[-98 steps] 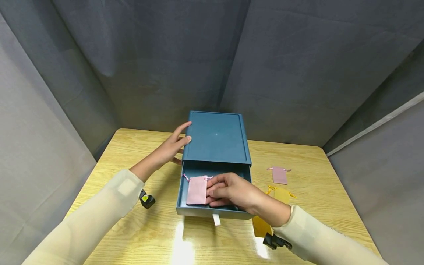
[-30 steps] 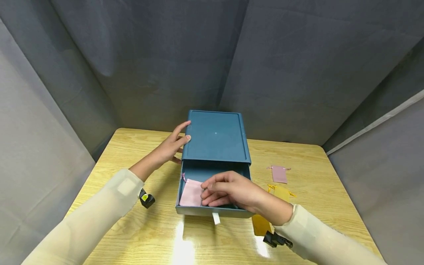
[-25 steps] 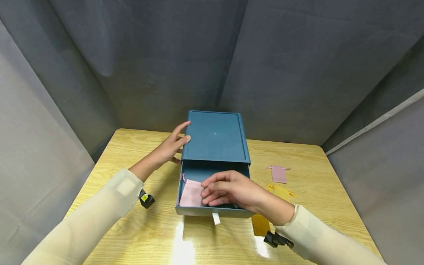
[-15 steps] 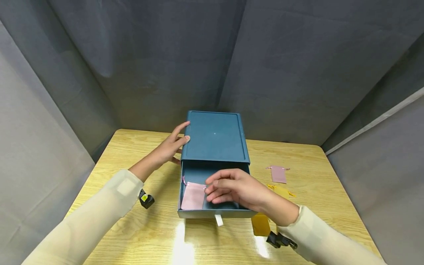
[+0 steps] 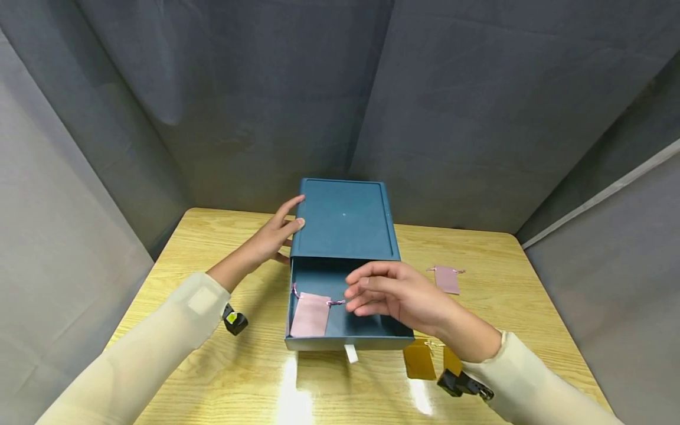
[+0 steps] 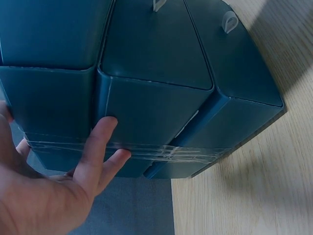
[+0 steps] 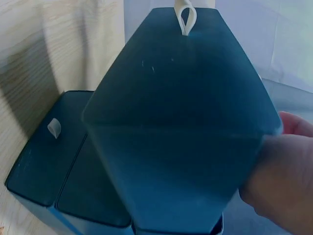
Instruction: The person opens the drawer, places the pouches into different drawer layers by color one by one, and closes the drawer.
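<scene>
Grey-curtained booth, wooden table (image 5: 212,366) | left hand (image 5: 268,239) flat-fingered, steadying box (image 5: 344,218) side | right hand (image 5: 395,292) relaxed, empty, over open drawer (image 5: 372,330) | pink pouch (image 5: 309,314) in drawer, just left of right fingertips, long axis toward person; right hand nearer.

Yellow pouches (image 5: 419,360) (near edge) — half hidden by right forearm.
</scene>
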